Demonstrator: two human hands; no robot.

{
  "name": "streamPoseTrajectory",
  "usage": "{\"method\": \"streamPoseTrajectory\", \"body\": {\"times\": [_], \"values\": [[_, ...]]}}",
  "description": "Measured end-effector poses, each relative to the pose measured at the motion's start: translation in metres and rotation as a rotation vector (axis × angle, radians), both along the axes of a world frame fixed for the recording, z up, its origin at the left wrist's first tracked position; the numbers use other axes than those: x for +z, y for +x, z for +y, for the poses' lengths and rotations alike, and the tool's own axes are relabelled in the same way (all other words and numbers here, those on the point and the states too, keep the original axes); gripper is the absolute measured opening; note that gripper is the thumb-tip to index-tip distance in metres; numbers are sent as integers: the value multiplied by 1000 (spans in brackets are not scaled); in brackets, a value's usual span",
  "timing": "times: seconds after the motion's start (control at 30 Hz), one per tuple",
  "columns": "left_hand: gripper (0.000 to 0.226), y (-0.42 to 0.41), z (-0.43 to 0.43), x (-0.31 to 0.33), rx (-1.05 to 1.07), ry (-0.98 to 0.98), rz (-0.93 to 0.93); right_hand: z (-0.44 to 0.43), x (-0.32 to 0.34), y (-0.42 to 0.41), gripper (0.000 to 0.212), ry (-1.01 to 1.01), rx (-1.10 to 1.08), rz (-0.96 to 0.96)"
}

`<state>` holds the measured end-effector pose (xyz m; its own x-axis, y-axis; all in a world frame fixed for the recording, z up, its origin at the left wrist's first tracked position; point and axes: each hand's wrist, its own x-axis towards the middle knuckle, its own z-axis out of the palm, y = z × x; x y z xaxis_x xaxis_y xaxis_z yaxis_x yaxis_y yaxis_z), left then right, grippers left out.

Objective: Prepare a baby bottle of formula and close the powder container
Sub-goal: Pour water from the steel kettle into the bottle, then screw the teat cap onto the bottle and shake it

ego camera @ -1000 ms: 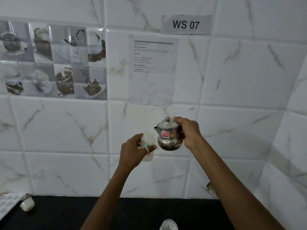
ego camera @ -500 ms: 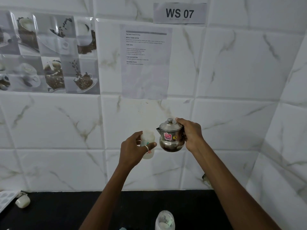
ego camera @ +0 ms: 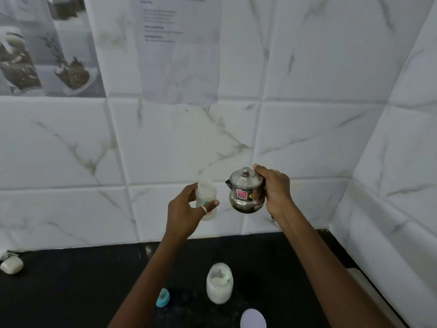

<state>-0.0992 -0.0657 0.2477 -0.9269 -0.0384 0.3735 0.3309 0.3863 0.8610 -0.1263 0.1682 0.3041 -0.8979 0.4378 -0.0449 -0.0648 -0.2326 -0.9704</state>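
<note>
Head view, both hands raised in front of the tiled wall (ego camera: 307,143), above the black counter (ego camera: 71,292).

The left hand (ego camera: 186,209) grasps the baby bottle (ego camera: 206,197): the thumb, which wears a ring, crosses the front and the fingers curl round the far side. The bottle is translucent and stands roughly upright; its contents and its mouth are too blurred to make out.

The right hand (ego camera: 275,190) grips a small steel kettle (ego camera: 246,195) from its right side, with a fingertip resting on the edge of the kettle's lid. The kettle is upright with its lid on, and two stickers face the camera. Its short spout points left toward the bottle. Kettle and bottle are near each other but apart, at about the same height.

On the counter below stands an open powder jar (ego camera: 220,286), with white powder visible inside. A white lid (ego camera: 253,318) lies just in front of it at the lower edge, and a teal cap (ego camera: 163,297) lies to its left. A small white object (ego camera: 11,265) sits at the far left against the wall. A printed paper sheet (ego camera: 179,55) is fixed to the wall above.
</note>
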Motion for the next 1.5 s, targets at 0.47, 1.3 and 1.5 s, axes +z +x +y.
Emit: {"method": "streamPoseTrajectory", "body": {"times": [0.47,1.3,1.5], "values": [[63,16,29,-85,-24,80,-92,55,-130,9,39,-22,-70,-69],[64,41,51,-188,-46,62,-185,63,-324,29,30,-143,-43,-363],[66,44,50,-191,-41,53,-182,65,-339,31,28,-153,-36,-370]]}}
